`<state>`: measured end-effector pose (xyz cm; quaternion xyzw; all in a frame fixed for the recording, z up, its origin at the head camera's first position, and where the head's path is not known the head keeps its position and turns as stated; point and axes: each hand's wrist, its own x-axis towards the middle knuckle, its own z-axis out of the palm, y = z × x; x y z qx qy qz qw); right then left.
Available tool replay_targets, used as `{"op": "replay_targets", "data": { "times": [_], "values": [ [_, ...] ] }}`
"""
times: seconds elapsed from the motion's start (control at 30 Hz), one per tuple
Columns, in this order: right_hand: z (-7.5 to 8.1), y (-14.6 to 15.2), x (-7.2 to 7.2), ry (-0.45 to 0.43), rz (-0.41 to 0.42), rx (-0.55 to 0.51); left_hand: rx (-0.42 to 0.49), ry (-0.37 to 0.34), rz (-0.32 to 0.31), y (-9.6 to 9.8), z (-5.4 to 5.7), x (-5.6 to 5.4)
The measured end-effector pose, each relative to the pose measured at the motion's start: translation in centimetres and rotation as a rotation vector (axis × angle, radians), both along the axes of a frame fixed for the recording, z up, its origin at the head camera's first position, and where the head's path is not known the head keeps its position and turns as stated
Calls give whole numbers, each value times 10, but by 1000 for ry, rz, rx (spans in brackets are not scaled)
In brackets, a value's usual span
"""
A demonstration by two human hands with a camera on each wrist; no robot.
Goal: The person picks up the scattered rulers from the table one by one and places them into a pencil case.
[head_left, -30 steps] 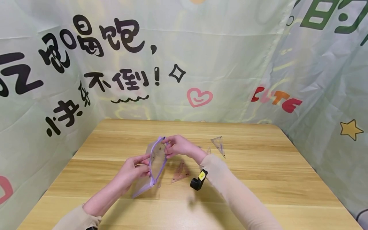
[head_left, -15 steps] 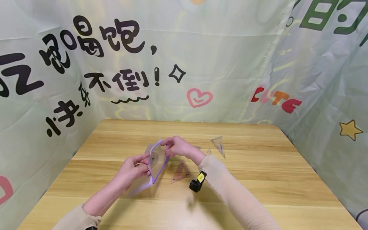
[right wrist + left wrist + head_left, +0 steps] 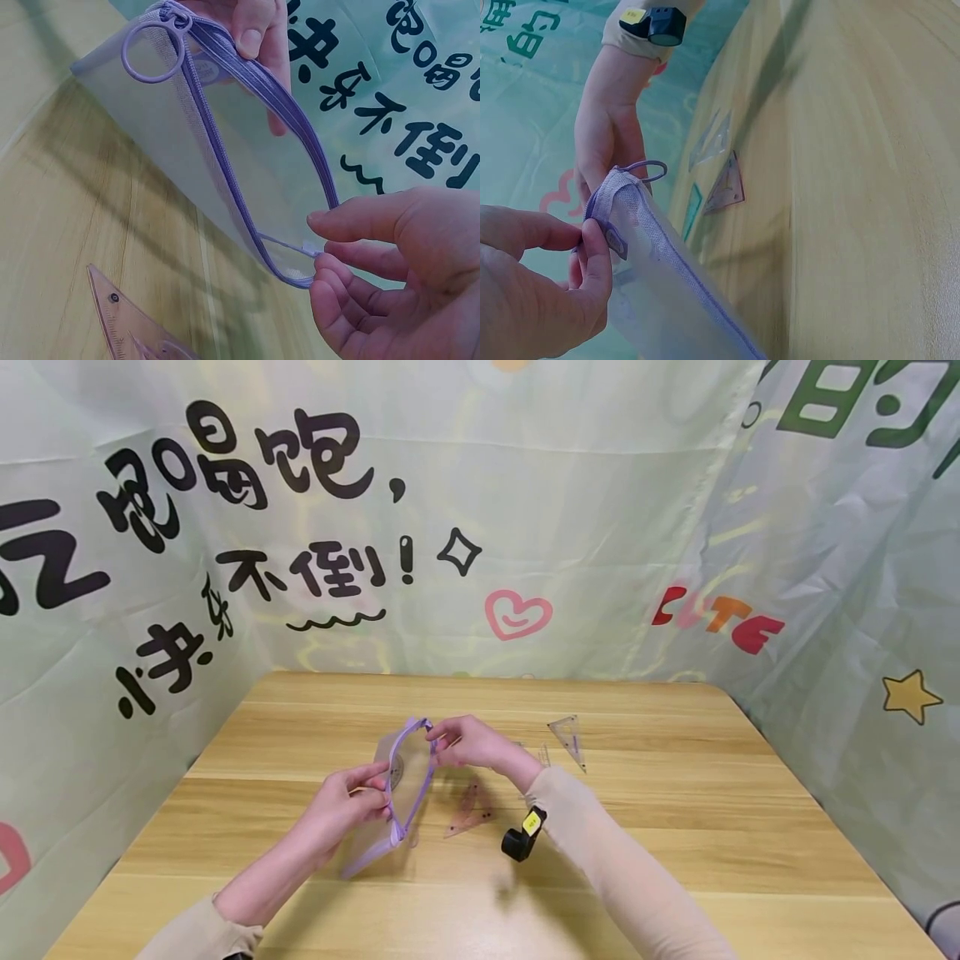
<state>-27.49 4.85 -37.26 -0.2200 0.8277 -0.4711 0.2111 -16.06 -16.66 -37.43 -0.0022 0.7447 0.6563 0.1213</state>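
A translucent zipper pouch (image 3: 371, 827) with purple edging is held tilted above the table, its mouth spread open. My left hand (image 3: 348, 802) pinches the near side of the rim between thumb and fingers. At the far end of the mouth, my right hand (image 3: 468, 743) pinches the zipper edge; its thumb and fingertips meet there in the right wrist view. A greyish round shape (image 3: 396, 771) shows inside, too faint to name. A purple pull ring (image 3: 154, 52) hangs at the other zipper end. Right of the pouch lies a pink set square (image 3: 468, 817).
Farther back on the wooden table (image 3: 675, 793) lie a clear set square (image 3: 573, 743) and another small clear piece (image 3: 544, 755). A green-edged triangle (image 3: 693, 210) shows in the left wrist view. Printed cloth (image 3: 600, 527) hangs around the table's back and sides.
A clear shape with dark dots at the pouch's mouth has slipped lower inside. My right hand shifted slightly along the rim; my left hand stays in place.
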Motion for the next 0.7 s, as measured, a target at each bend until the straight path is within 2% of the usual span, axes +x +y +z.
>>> {"op": "replay_targets", "data": {
  "times": [0.7],
  "values": [
    [-1,13,-1,22,-2,12,6,0,0,0,-1,0]
  ]
}}
